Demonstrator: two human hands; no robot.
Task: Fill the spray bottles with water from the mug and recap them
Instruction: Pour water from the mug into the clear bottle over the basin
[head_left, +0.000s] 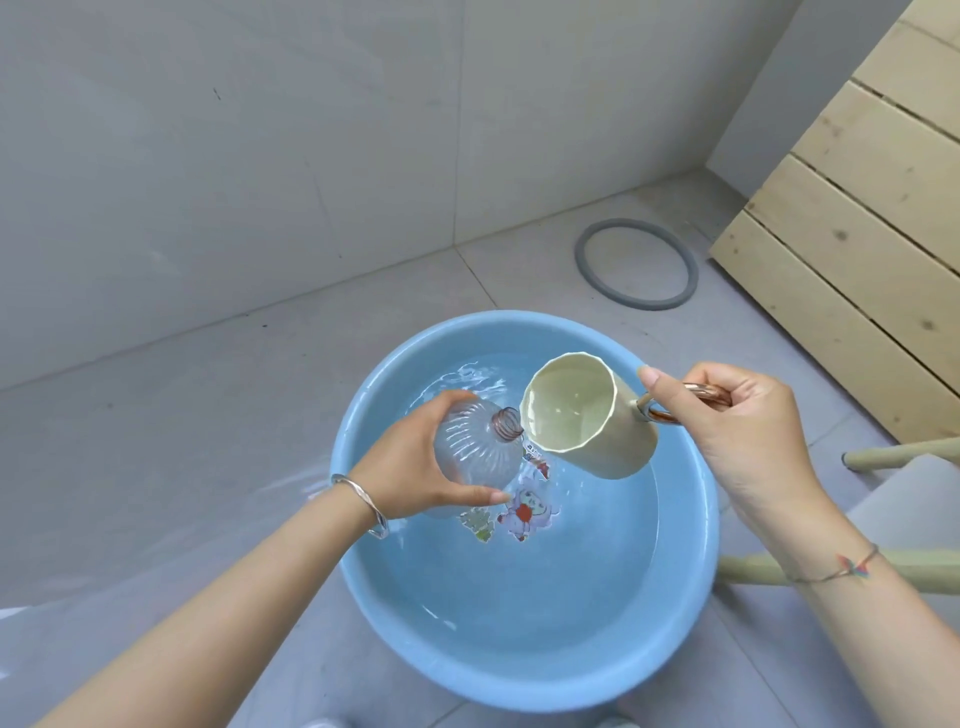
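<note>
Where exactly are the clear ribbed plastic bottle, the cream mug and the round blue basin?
clear ribbed plastic bottle (478, 451): head view, ribbed shoulder.
cream mug (623, 442): head view, outer wall.
round blue basin (519, 675): head view, near rim.

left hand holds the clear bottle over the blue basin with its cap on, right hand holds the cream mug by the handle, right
In the head view the clear ribbed plastic bottle has no cap: its threaded neck is open. The left hand holds it over the round blue basin, and the right hand holds the cream mug by its handle.
</note>
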